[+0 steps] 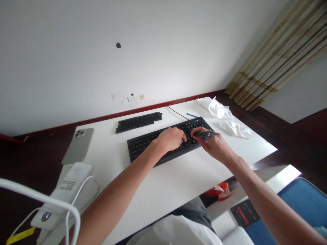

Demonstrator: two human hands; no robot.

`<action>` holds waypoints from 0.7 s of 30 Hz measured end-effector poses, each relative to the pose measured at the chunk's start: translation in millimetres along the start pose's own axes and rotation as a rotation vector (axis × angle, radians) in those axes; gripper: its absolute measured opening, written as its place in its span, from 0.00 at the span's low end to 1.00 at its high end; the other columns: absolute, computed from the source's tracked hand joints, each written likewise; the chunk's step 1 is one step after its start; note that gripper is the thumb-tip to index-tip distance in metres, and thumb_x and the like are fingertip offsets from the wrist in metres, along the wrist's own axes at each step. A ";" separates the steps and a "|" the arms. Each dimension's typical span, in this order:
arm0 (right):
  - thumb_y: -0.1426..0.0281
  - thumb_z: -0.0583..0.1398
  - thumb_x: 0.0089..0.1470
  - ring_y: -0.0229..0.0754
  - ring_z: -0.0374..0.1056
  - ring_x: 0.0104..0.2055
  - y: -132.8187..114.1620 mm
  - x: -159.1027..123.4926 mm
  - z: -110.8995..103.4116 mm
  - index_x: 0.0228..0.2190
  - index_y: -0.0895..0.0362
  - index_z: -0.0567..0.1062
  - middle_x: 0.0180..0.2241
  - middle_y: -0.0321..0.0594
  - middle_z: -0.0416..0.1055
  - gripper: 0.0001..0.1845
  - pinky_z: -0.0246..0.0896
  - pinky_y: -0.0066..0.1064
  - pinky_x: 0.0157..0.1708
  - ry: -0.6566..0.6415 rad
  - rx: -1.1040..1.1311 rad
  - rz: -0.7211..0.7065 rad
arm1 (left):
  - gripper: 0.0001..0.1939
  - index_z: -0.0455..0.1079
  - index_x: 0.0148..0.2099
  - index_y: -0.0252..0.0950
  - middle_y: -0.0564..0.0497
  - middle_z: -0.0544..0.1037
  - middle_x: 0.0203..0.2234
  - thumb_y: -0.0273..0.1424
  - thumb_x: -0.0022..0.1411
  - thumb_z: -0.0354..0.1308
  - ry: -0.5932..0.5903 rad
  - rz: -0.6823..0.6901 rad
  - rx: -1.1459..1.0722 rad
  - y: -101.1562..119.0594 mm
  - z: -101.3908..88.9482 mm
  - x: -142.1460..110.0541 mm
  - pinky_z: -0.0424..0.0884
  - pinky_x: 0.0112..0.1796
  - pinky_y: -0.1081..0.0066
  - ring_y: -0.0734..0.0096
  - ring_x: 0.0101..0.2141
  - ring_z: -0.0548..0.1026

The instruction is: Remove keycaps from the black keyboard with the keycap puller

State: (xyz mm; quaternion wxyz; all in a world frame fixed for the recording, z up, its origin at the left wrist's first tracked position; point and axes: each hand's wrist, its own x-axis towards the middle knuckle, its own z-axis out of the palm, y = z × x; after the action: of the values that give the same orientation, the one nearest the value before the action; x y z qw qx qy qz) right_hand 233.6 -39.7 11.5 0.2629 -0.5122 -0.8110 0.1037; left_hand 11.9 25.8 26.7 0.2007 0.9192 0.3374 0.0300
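Note:
A black keyboard [139,144] lies at an angle across the white table [153,190]. My left hand [171,139] rests on its middle, fingers curled down towards the keys; whatever is between the fingertips is hidden. On the right part of the keyboard, my right hand [213,144] is closed around a slim black pen-like tool [204,134], its pale tip pointing at the keys near my left fingertips. Behind the keyboard, black keycaps [139,121] sit close together in rows.
Crumpled white plastic wrapping [219,110] and a thin blue stick [194,115] lie at the back right. At the left are a phone [80,146] and a white power strip [65,185] with cables. A blue chair [301,204] stands at the lower right.

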 end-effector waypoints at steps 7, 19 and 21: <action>0.61 0.59 0.69 0.54 0.82 0.44 18.6 -5.7 12.2 0.50 0.53 0.73 0.47 0.47 0.83 0.12 0.77 0.41 0.44 0.083 0.174 0.117 | 0.20 0.84 0.53 0.46 0.51 0.86 0.49 0.23 0.68 0.56 -0.007 -0.010 0.009 -0.1 0.5 1.1 0.77 0.51 0.69 0.60 0.48 0.83; 0.63 0.60 0.67 0.55 0.82 0.44 22.9 6.5 8.8 0.49 0.53 0.71 0.41 0.46 0.84 0.11 0.77 0.42 0.43 0.003 0.225 0.161 | 0.20 0.84 0.52 0.47 0.51 0.86 0.48 0.24 0.68 0.55 0.005 -0.019 -0.009 0.4 0.2 1.4 0.76 0.51 0.67 0.59 0.49 0.83; 0.64 0.59 0.67 0.55 0.82 0.42 21.1 9.3 5.4 0.49 0.54 0.72 0.40 0.47 0.84 0.11 0.75 0.39 0.40 -0.029 0.166 0.118 | 0.20 0.84 0.52 0.46 0.51 0.86 0.48 0.24 0.69 0.55 0.011 -0.018 -0.010 0.0 0.6 1.5 0.76 0.51 0.67 0.59 0.48 0.83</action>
State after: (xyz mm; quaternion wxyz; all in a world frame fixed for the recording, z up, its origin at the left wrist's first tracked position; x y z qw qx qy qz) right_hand 243.9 -21.3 0.6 0.2862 -0.5341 -0.7717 0.1932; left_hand 13.2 26.5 26.0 0.2038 0.9150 0.3464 0.0351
